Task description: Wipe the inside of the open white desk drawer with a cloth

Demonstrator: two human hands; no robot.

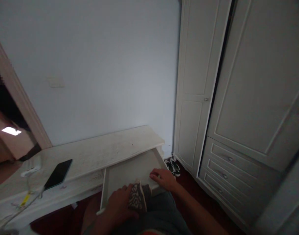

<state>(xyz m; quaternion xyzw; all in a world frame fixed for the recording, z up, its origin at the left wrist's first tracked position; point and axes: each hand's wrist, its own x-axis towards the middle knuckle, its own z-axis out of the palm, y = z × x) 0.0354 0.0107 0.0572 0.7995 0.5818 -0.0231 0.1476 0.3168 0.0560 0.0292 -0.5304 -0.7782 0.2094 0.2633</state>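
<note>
A drawer (132, 166) is pulled out of the white dressing table, its pale inside showing. At the drawer's front, my left hand (121, 202) is closed around a small folded cloth item (137, 197) with a dark brown and white pattern. A plain brown part sticks out on its right side; the exact kind cannot be made out. My right hand (164, 179) reaches over the drawer's front right corner, fingers loosely bent and thumb apart, with nothing visible in it. Whether it touches the drawer edge is unclear.
On the dressing table top (102, 143) lie a dark phone (58, 174) and a white power strip (31, 170) with a cable. A mirror (14, 137) leans at left. Black-and-white shoes (173, 167) stand on the floor beside a white wardrobe (193, 124) with drawers.
</note>
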